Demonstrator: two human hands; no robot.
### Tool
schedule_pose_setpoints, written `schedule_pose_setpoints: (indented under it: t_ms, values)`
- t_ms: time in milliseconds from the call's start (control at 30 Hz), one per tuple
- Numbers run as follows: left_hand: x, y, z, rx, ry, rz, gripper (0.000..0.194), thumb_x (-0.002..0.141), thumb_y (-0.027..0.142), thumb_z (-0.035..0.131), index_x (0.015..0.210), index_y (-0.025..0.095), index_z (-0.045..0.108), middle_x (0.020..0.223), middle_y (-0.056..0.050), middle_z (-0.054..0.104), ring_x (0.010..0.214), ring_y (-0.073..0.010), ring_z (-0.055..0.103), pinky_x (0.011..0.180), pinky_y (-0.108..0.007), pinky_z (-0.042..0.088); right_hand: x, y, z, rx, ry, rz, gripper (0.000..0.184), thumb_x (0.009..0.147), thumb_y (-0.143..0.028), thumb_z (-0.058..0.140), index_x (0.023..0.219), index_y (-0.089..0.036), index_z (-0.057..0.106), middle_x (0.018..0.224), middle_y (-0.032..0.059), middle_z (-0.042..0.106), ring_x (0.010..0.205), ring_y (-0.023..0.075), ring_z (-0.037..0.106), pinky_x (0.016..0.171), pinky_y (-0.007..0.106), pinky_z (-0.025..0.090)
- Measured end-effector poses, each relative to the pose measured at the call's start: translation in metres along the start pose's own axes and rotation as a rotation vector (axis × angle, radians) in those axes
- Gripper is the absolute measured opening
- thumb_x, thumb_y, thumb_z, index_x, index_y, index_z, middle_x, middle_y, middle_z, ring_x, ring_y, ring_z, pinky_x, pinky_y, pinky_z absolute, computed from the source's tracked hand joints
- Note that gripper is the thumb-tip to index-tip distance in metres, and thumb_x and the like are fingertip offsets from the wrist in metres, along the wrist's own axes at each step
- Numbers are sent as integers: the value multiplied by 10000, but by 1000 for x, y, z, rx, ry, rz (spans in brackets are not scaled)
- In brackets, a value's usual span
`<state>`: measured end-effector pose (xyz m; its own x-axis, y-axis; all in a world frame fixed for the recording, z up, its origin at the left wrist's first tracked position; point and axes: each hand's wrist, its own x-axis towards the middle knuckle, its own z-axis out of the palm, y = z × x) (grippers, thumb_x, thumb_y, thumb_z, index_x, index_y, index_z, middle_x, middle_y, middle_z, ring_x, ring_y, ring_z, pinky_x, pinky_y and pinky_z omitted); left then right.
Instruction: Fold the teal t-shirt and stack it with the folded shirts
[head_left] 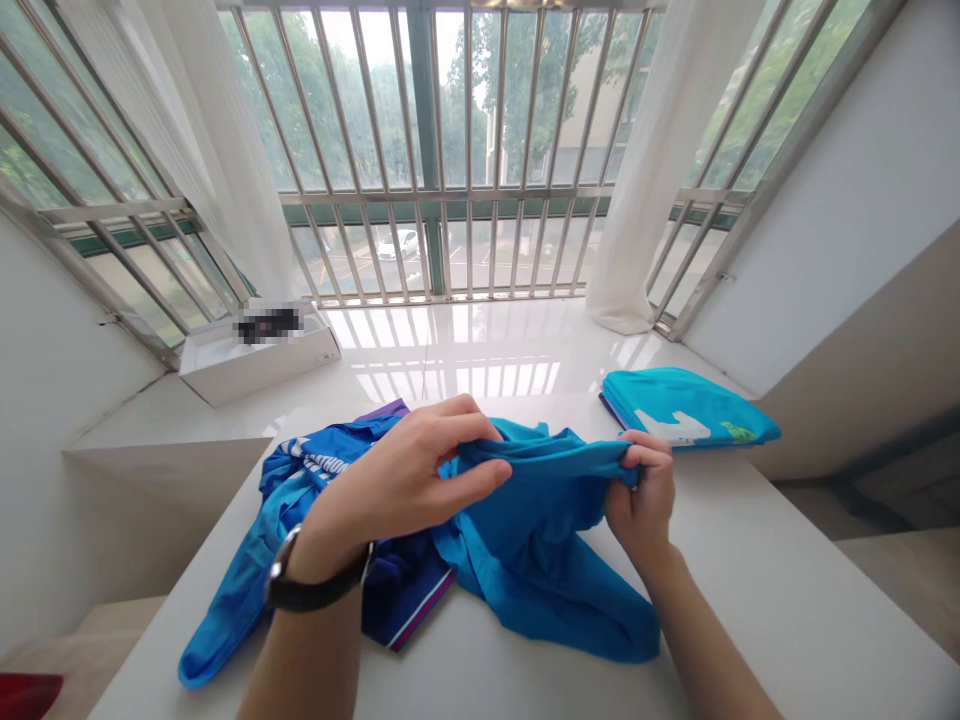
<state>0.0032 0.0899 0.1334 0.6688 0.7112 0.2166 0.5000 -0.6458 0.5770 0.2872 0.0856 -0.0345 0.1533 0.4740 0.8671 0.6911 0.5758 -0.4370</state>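
Note:
A crumpled bright blue shirt (525, 520) is stretched between my two hands above the white table. My right hand (643, 495) is closed in a fist round one end of its gathered edge. At the other end of that edge, the cloth lies between the thumb and fingers of my left hand (420, 465), which wears a dark watch (319, 585). A loose part of the shirt, like a sleeve, droops onto the table toward me. Left of it and partly under my left forearm lie a blue garment with white lettering (322, 455) and a navy one with a striped edge (405, 600).
A folded turquoise shirt with a white print (690, 400) lies on a stack at the right of the white table (787, 590). Behind is a window sill (480, 340) with an open white box (259, 365) at left. White curtains (645, 180) hang before a barred window.

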Motion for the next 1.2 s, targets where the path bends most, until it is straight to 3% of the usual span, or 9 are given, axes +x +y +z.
schedule_pose_setpoints:
  t_ms: [267, 367, 467, 567, 633, 733, 933, 1100, 1200]
  values:
    - [-1, -9, 0, 272, 25, 4, 141, 824, 317, 657, 798, 192, 596, 856, -24, 593, 889, -209, 510, 798, -318, 410, 4, -10, 5, -183, -80, -11, 328, 797, -331, 714, 1059, -231, 543, 1032, 89, 494, 998, 283, 538, 814, 454, 512]
    - [7, -14, 5, 118, -138, 42, 231, 831, 397, 675, 856, 188, 579, 822, 8, 568, 786, -157, 496, 726, -273, 398, 4, -6, 4, -108, -266, 49, 414, 846, -493, 647, 1134, -203, 585, 1128, 134, 525, 1060, 306, 553, 833, 452, 521]
    - [10, -10, 9, -48, -319, 83, 261, 865, 432, 636, 845, 187, 549, 712, 47, 497, 650, -110, 432, 613, -241, 352, 4, -5, 2, 11, -524, 138, 394, 993, -468, 391, 849, -225, 667, 904, 78, 646, 839, 222, 631, 738, 362, 517]
    - [15, -8, 16, -159, -351, 113, 163, 886, 341, 599, 876, 187, 547, 716, 44, 512, 643, -103, 448, 604, -231, 356, 7, -10, 1, 90, -496, 229, 436, 970, -484, 468, 656, -226, 623, 728, 42, 649, 693, 185, 618, 664, 319, 494]
    - [19, -10, 22, -199, -331, 141, 101, 881, 277, 589, 920, 189, 558, 741, 35, 540, 660, -107, 469, 616, -228, 370, 9, -14, 0, 243, -473, 275, 408, 888, -611, 547, 843, -231, 686, 910, 75, 692, 864, 232, 652, 762, 348, 520]
    - [26, -14, 30, -212, -293, 160, 98, 880, 234, 583, 968, 193, 574, 780, 21, 581, 684, -116, 503, 637, -229, 390, 9, -20, 2, 532, -630, 390, 714, 755, -778, 570, 1232, -249, 610, 1148, 112, 664, 1074, 295, 620, 904, 418, 519]
    - [31, -18, 40, -86, -195, 95, 82, 890, 236, 568, 965, 204, 582, 792, 9, 612, 734, -149, 560, 652, -252, 408, 4, -28, 10, 652, -845, 636, 316, 778, -535, 726, 809, -226, 668, 654, -25, 556, 596, 146, 548, 554, 272, 501]
    - [31, -10, 41, -100, -254, 120, 107, 887, 231, 571, 988, 208, 596, 843, 0, 646, 753, -150, 585, 660, -243, 426, 1, -30, 17, 731, -867, 529, 474, 722, -612, 738, 1062, -288, 678, 1008, 34, 653, 983, 249, 618, 874, 399, 543]
    - [31, -7, 41, -125, -283, 141, 96, 893, 233, 574, 980, 205, 601, 848, -1, 653, 741, -142, 583, 655, -234, 428, -2, -30, 18, 800, -909, 614, 564, 651, -650, 770, 1075, -288, 681, 976, 34, 672, 951, 268, 633, 815, 412, 569]
